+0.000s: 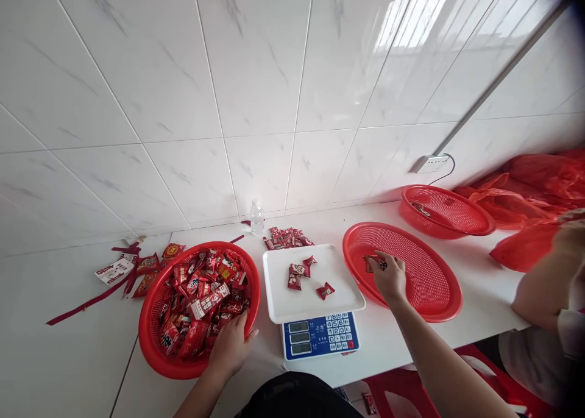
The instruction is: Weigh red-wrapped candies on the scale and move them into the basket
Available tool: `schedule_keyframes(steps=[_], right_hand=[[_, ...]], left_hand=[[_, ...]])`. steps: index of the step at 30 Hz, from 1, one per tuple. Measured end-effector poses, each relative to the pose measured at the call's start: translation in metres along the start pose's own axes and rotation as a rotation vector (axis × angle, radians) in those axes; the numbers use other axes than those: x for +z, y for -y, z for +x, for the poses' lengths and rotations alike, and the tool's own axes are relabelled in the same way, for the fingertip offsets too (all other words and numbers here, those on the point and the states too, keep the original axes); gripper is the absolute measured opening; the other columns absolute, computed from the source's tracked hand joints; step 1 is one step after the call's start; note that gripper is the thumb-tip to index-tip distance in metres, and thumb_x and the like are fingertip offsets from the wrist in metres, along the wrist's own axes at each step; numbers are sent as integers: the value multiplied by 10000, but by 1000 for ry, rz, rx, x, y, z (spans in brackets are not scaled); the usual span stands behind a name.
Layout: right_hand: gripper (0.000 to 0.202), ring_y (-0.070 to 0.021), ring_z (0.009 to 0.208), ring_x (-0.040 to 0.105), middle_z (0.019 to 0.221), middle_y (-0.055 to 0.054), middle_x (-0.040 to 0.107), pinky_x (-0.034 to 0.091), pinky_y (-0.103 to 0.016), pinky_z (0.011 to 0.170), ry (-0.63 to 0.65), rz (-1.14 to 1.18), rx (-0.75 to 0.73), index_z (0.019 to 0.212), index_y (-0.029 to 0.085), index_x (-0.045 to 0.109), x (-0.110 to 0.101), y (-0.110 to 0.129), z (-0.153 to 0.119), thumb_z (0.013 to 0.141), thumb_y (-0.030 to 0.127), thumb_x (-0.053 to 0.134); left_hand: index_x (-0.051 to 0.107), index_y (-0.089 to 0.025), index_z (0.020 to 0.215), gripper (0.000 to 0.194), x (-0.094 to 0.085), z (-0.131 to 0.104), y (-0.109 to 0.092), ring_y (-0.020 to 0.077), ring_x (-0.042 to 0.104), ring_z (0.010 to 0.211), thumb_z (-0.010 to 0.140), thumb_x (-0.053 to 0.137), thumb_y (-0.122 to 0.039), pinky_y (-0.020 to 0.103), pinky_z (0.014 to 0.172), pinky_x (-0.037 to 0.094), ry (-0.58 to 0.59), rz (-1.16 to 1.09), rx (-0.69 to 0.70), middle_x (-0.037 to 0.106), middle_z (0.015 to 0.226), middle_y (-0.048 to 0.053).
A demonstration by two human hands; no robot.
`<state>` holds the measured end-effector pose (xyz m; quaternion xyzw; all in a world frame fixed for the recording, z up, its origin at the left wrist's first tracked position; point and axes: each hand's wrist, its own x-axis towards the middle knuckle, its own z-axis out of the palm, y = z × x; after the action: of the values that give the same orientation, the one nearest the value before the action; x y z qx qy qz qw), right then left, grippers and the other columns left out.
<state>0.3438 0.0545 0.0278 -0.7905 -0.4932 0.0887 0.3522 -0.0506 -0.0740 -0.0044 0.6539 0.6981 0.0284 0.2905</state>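
My left hand (pixel 231 346) lies over the near right rim of a red plastic basket (pixel 148 339), its thumb outside and its fingers, partly hidden, over the packets. Wrapped snacks (pixel 208 302) in mostly red packaging fill this basket. Inside a second red basket (pixel 434 278), my right hand (pixel 389 275) pinches a small wrapped snack (pixel 369 263) near the left side. Between the baskets stands a blue and white digital scale (pixel 321 336). On its white tray (pixel 274 299) lie several small red candies (pixel 326 290).
Behind the scale are a pile of red packets (pixel 287 238) and a clear bottle (pixel 256 217). Loose packets and dark red ribbon (pixel 89 302) lie left. A third basket (pixel 448 226), red bags (pixel 525 235) and another person's arm (pixel 546 278) are at right.
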Motion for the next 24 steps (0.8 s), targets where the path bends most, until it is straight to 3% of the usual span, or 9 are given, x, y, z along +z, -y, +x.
schedule_keyframes(steps=[4,7,10,13,17,21,24], right_hand=[[568,-371,1197,346,1293,-155,376,387,-532,846,2,-182,-25,1267,217,433,8,-14,-7,788,521,398],[538,-324,1286,253,1369,-141,318,333,-520,948,90,-189,-329,1282,213,395,31,-9,-34,832,504,347],[541,-280,1330,193,1414,-121,283,298,-477,1005,304,-184,-559,1309,233,352,60,3,-66,841,505,362],[590,-301,1347,134,1447,-118,237,253,-506,1025,446,-259,-510,1352,245,295,84,15,-85,840,531,355],[644,-325,1350,96,1461,-126,213,175,-561,1029,493,-336,-425,1375,237,266,105,36,-83,837,589,292],[640,-324,1346,115,1465,-110,215,154,-589,1012,544,-361,-516,1371,264,282,120,60,-81,828,602,302],[613,-330,1337,145,1458,-100,242,145,-588,1012,585,-355,-680,1337,285,356,124,71,-87,809,596,371]], left_hand=[[395,-122,1317,593,1,0,0,258,426,1211,809,374,-427,362,997,299,-1,-3,9,479,1319,123],[390,-112,1321,598,1,0,-1,262,424,1212,809,373,-422,365,994,302,6,4,9,471,1326,127],[381,-111,1328,604,0,0,-1,268,432,1203,809,372,-420,372,992,303,7,1,3,469,1328,127],[387,-138,1327,586,-2,-2,-3,259,439,1197,814,359,-421,364,991,302,16,-19,-19,479,1323,110],[380,-159,1333,587,-4,-2,-7,256,421,1216,814,352,-432,362,1003,281,45,-35,-60,472,1332,95],[380,-146,1333,584,-1,4,-14,262,435,1202,813,358,-411,367,1007,278,13,-45,-82,459,1342,101],[362,-119,1342,599,0,9,-19,269,424,1212,814,356,-402,376,1010,280,0,-54,-104,442,1354,112]])
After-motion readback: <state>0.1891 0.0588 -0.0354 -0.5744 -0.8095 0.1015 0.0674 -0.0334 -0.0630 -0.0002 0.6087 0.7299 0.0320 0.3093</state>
